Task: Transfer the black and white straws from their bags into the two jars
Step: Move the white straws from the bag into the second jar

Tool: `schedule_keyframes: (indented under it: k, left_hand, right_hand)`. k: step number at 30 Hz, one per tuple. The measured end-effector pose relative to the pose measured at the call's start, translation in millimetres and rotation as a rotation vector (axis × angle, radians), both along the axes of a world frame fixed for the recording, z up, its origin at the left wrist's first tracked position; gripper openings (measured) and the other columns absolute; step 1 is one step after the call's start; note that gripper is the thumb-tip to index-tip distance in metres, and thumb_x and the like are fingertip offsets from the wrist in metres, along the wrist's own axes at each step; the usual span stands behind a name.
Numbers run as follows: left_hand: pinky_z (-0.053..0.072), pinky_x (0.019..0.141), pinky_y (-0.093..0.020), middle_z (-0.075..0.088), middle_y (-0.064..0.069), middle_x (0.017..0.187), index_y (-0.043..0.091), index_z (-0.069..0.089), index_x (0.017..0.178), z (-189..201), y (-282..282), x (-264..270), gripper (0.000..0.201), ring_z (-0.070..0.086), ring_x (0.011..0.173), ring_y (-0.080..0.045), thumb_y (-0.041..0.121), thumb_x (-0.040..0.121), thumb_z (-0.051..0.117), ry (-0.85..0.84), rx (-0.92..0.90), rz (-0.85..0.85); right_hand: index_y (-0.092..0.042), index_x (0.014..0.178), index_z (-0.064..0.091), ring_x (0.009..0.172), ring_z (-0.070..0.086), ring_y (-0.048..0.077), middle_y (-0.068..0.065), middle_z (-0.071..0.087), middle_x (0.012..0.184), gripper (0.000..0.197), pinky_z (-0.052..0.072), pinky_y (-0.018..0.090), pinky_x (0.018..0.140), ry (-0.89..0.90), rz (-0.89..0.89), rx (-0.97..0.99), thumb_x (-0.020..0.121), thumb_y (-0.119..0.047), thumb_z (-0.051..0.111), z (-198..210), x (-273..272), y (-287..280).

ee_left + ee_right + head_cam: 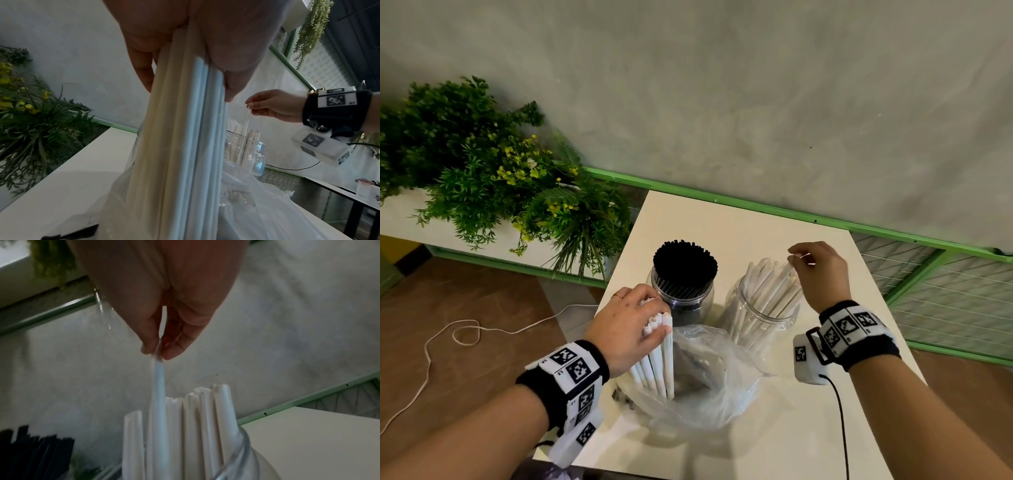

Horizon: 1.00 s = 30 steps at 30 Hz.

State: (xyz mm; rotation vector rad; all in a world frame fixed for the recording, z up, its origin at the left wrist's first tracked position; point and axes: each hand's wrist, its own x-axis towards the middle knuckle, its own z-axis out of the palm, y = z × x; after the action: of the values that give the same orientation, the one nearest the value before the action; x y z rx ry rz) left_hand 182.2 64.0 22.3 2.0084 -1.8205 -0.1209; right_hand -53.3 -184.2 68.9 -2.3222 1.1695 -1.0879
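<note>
The right hand (820, 274) is pinching one white straw (158, 386) above its jar (763, 318); the left hand (628, 329) is gripping a bundle (659, 356), which may be slipping and scattering.

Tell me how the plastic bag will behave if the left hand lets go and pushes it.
The plastic bag looks thin and crumpled, so it would probably slump and fold rather than slide as one piece. It is likely very light; the white straws that the left hand grips seem to prop it up, and may topple out.
</note>
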Motion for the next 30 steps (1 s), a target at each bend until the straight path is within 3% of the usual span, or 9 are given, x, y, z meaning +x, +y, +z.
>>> schedule_keyframes:
  k: [2, 5, 9, 11, 15, 19, 22, 26, 30]
  left_hand:
    - [0.028, 0.084, -0.021, 0.051, 0.007, 0.108, 0.028, 0.062, 0.105, -1, -1, 0, 0.042, 0.049, 0.092, -0.016, 0.054, 0.084, 0.038, -0.002, 0.006, 0.001]
    - [0.033, 0.085, -0.025, 0.052, 0.007, 0.109, 0.028, 0.062, 0.105, -1, -1, 0, 0.042, 0.050, 0.092, -0.017, 0.055, 0.083, 0.038, -0.004, 0.013, 0.012]
    - [0.028, 0.081, -0.020, 0.054, 0.007, 0.107, 0.028, 0.062, 0.102, 0, -1, -2, 0.038, 0.052, 0.089, -0.018, 0.053, 0.082, 0.041, -0.006, -0.012, 0.014]
    - [0.030, 0.082, -0.022, 0.053, 0.007, 0.108, 0.028, 0.062, 0.102, 1, -1, -2, 0.040, 0.051, 0.091, -0.017, 0.054, 0.082, 0.039, 0.001, -0.004, 0.021]
    - [0.027, 0.081, -0.019, 0.053, 0.008, 0.107, 0.029, 0.062, 0.102, 0, 0, -2, 0.038, 0.051, 0.091, -0.016, 0.053, 0.083, 0.040, -0.002, -0.007, 0.022]
    - [0.030, 0.083, -0.021, 0.052, 0.008, 0.107, 0.030, 0.061, 0.102, 0, 1, -1, 0.036, 0.051, 0.091, -0.016, 0.053, 0.084, 0.040, -0.003, -0.001, 0.012]
    - [0.031, 0.082, -0.022, 0.052, 0.008, 0.106, 0.030, 0.060, 0.102, 1, 1, -2, 0.034, 0.051, 0.090, -0.016, 0.052, 0.084, 0.041, 0.003, -0.008, 0.018]
    - [0.021, 0.077, -0.014, 0.053, 0.007, 0.104, 0.030, 0.060, 0.100, -1, 2, -1, 0.030, 0.051, 0.087, -0.016, 0.050, 0.084, 0.044, 0.001, -0.028, 0.006]
    - [0.030, 0.083, -0.021, 0.051, 0.008, 0.106, 0.030, 0.060, 0.101, -1, 1, -2, 0.034, 0.049, 0.090, -0.015, 0.052, 0.084, 0.041, 0.007, -0.013, 0.014]
  right_hand:
    - [-0.006, 0.094, 0.069, 0.077, 0.058, 0.018, 0.006, 0.063, 0.091, 0.012, 0.046, 0.024, 0.075, 0.030, 0.016, 0.026, 0.083, -0.001, 0.067, -4, 1, 2]
    - [-0.010, 0.101, 0.065, 0.088, 0.054, 0.022, 0.002, 0.061, 0.092, 0.021, 0.042, 0.029, 0.078, 0.308, 0.057, 0.045, 0.081, -0.013, 0.072, -24, 1, 5]
    - [-0.016, 0.127, 0.054, 0.106, 0.048, 0.030, 0.009, 0.052, 0.122, 0.053, 0.043, 0.039, 0.093, 0.496, 0.082, -0.120, 0.078, -0.014, 0.074, -34, 12, 8]
    - [-0.022, 0.136, 0.048, 0.107, 0.047, 0.028, 0.007, 0.048, 0.129, 0.059, 0.046, 0.040, 0.090, 0.651, 0.170, -0.200, 0.082, -0.009, 0.068, -30, 27, 7]
    - [-0.024, 0.125, 0.060, 0.107, 0.046, 0.024, -0.001, 0.055, 0.121, 0.035, 0.046, 0.036, 0.084, 0.949, 0.315, -0.146, 0.092, -0.013, 0.059, -23, 43, -4]
    - [-0.008, 0.102, 0.071, 0.092, 0.059, 0.030, 0.010, 0.060, 0.103, 0.019, 0.047, 0.036, 0.078, 0.673, 0.324, -0.045, 0.085, -0.002, 0.064, -16, 35, -16]
    - [-0.006, 0.098, 0.072, 0.087, 0.058, 0.030, 0.012, 0.061, 0.099, 0.019, 0.049, 0.039, 0.078, 0.488, 0.224, -0.005, 0.082, 0.003, 0.066, -15, 24, -23]
    - [-0.014, 0.094, 0.074, 0.085, 0.053, 0.035, 0.010, 0.061, 0.097, 0.028, 0.051, 0.046, 0.072, 0.597, 0.228, -0.189, 0.069, -0.001, 0.078, -32, 17, -18]
    - [-0.017, 0.109, 0.070, 0.102, 0.046, 0.030, 0.010, 0.051, 0.114, 0.038, 0.043, 0.040, 0.090, 0.693, 0.259, -0.104, 0.073, -0.010, 0.079, -27, 13, -14]
